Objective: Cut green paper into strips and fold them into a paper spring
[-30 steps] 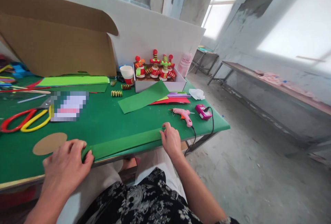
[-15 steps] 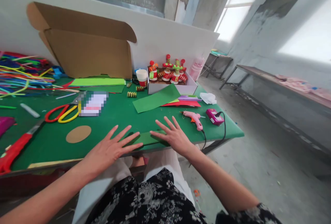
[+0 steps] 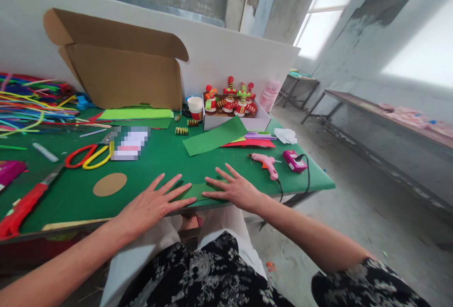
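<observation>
A strip of green paper (image 3: 197,191) lies at the near edge of the green table, partly covered by my fingers. My left hand (image 3: 155,203) rests flat on its left part, fingers spread. From the other side my right hand (image 3: 235,190) lies over its right end, palm down and fingers apart. Left of my left hand is a brown cardboard oval (image 3: 110,184). The pink glue gun (image 3: 266,164) lies beyond my right hand, its cord hanging over the edge. A larger sheet of green paper (image 3: 214,138) lies ahead of both hands.
Red-and-yellow scissors (image 3: 92,157) and a red-handled cutter (image 3: 30,203) lie at left, near colourful pipe cleaners (image 3: 31,104). An open cardboard box (image 3: 123,75) stands behind. A white box (image 3: 233,123) holds several red figures. A purple plug box (image 3: 295,161) sits near the right edge.
My right hand has shifted slightly left along the green strip, closer to my left hand. My left hand stays flat in nearly the same place. The view has moved slightly.
</observation>
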{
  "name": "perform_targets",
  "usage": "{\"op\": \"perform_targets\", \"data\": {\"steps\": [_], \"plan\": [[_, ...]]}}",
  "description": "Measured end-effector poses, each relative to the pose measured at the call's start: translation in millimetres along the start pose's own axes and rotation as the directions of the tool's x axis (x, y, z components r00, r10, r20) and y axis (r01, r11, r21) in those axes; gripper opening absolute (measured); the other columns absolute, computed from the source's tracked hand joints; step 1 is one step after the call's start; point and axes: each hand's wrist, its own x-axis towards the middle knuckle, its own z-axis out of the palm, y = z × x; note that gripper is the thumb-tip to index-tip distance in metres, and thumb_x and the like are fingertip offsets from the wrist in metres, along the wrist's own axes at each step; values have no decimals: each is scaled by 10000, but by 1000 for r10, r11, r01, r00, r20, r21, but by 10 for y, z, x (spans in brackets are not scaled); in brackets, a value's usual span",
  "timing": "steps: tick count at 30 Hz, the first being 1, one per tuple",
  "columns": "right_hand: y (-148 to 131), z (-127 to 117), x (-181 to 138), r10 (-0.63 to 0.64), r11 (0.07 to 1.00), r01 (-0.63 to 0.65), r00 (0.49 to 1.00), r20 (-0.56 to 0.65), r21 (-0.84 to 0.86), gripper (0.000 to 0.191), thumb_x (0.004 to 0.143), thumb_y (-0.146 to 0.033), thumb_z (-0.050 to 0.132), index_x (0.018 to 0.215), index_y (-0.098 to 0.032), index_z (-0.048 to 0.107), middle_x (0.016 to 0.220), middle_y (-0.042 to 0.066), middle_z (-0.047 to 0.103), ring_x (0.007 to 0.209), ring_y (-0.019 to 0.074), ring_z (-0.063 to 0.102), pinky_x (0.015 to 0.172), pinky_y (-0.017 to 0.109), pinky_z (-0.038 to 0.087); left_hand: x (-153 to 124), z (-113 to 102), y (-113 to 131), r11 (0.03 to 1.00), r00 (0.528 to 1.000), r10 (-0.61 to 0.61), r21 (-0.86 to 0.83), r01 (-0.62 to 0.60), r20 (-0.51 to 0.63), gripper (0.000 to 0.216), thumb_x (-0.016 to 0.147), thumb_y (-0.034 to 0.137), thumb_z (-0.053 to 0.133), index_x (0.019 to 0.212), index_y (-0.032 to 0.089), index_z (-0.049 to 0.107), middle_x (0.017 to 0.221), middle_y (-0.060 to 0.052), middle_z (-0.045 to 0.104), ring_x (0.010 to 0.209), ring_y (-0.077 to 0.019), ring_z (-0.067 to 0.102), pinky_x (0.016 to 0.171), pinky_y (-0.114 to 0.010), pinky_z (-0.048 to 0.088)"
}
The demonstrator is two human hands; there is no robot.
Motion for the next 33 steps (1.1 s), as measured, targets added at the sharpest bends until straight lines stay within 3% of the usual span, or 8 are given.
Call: {"op": "perform_targets", "data": {"steps": [7,9,12,14,17,23,27,33], "plan": [[-92,-45,10,34,995,-43,994,100,85,549,906,-92,529,1418,-288,493,1533,20,431,1448,291,318,1194,576,203,-12,72,247,999,998,23,32,-21,-61,573,906,173,453,1454,336,411,1512,4,478,1470,-183,281,1185,-464,209],[-288,-68,50,88,985,-101,992,91,141,516,913,-123,509,1424,-192,487,1556,60,388,1467,296,272,1215,555,148,-18,118,329,998,997,-17,52,21,-80,563,898,138,408,1437,297,445,1502,-7,491,1460,-188,305,1182,-469,218],[-717,-40,178,240,936,-226,971,-21,269,628,950,-306,500,1503,-66,322,1578,131,326,1491,268,206,1235,477,136,-35,176,391,995,993,-70,58,76,-97,540,882,127,399,1367,320,534,1447,-11,555,1415,-214,392,1160,-480,256],[-975,39,292,288,911,-247,954,-81,329,735,960,-453,476,1522,-38,247,1593,145,283,1500,259,169,1237,445,150,-48,198,395,995,991,-90,37,94,-99,481,878,176,438,1300,341,600,1376,-19,620,1372,-233,453,1148,-480,273],[-1160,196,418,380,878,-322,919,-108,354,732,981,-469,430,1509,2,243,1583,184,286,1492,247,206,1232,416,185,-64,239,379,993,983,-112,7,114,-143,411,859,214,476,1192,339,682,1300,-34,674,1310,-255,518,1124,-488,290],[-1053,311,356,480,840,-430,873,-84,330,700,980,-489,436,1491,-26,322,1545,183,370,1479,269,245,1208,433,258,-80,364,349,994,967,-102,6,106,-235,486,861,182,428,1277,332,631,1368,-16,625,1321,-246,498,1102,-472,294],[-952,265,241,499,830,-465,866,-38,308,667,983,-484,438,1482,-48,361,1553,169,359,1474,266,261,1214,427,241,-90,372,331,995,973,-80,34,89,-216,595,835,127,405,1370,348,540,1409,0,591,1366,-236,449,1109,-470,274],[-768,245,71,521,818,-496,854,-8,290,631,1000,-485,378,1470,-64,397,1544,152,382,1463,270,290,1213,434,235,-90,307,330,996,972,-88,-1,90,-217,659,781,63,406,1354,354,553,1408,18,589,1339,-233,482,1095,-469,281]]}}
